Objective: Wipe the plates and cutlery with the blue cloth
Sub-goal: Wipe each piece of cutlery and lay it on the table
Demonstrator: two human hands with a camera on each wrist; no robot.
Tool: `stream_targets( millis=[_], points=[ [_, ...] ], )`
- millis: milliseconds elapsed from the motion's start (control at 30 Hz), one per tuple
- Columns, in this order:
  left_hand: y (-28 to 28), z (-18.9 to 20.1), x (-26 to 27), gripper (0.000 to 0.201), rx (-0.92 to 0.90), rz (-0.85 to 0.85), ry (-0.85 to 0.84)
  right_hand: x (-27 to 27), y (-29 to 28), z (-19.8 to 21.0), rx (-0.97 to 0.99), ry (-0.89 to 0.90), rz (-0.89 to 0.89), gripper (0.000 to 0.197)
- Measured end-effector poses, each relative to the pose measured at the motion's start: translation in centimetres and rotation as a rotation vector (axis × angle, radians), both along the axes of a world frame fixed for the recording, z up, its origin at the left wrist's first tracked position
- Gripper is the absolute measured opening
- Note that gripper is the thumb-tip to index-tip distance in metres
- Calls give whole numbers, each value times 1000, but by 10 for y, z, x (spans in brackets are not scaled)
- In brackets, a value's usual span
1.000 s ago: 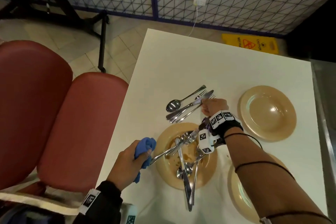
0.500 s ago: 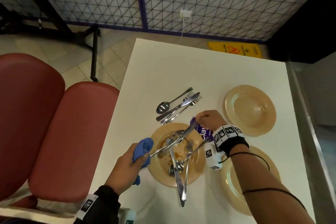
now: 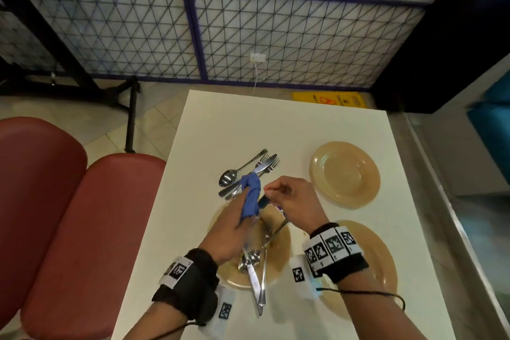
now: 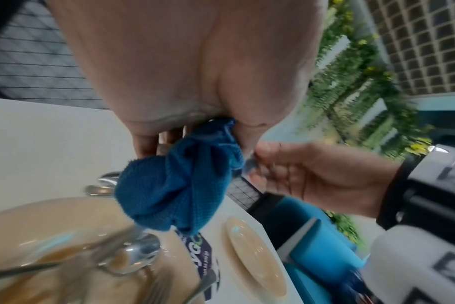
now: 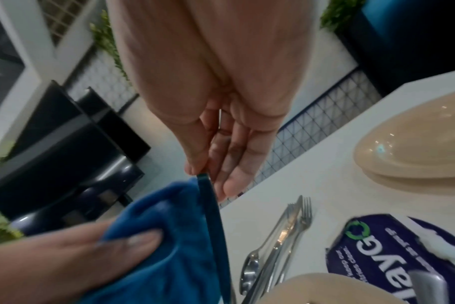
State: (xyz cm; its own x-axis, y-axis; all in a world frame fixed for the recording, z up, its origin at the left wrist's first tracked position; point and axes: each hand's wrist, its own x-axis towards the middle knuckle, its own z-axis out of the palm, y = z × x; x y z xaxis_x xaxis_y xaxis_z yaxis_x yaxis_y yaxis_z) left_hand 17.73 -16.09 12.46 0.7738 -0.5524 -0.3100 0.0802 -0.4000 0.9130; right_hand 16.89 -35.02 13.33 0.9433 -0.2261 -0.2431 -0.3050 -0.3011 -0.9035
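Two padded red seats stand at the far left, beside a pale tiled floor and the black metal legs of other furniture. Behind, a blue-framed wire mesh fence runs across the room, with a yellow caution sign lying at its foot. The square white tabletop fills the middle. On it, toward the left, a small heap of steel cutlery lies loose, and nearer the person a soiled tan round plate carries more knives, forks and spoons. Above that plate the left hand has its grip curled round the bunched blue cloth, which wraps the lower part of a steel cutlery piece; what kind cannot be told. The right hand pinches the top end of that piece between thumb and fingers. Right of the hands, a clean tan plate sits alone, and another tan plate lies under the right wrist.
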Motion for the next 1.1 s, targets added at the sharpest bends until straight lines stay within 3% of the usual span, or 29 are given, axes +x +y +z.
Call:
stream_targets(
  millis=[200, 433, 600, 1100],
  points=[
    [-23, -7, -3, 29, 32, -17, -207, -20, -6, 36, -26, -130, 41, 8],
    [9, -39, -23, 46, 207, -112, -177, -34, -32, 69, 86, -197, 30, 10],
    [26, -52, -21, 37, 330, -131, -221, -39, -47, 72, 139, -237, -23, 10],
    [-22, 5, -34, 20, -9, -51, -225, -41, -52, 77, 240, -213, -5, 7]
  ],
)
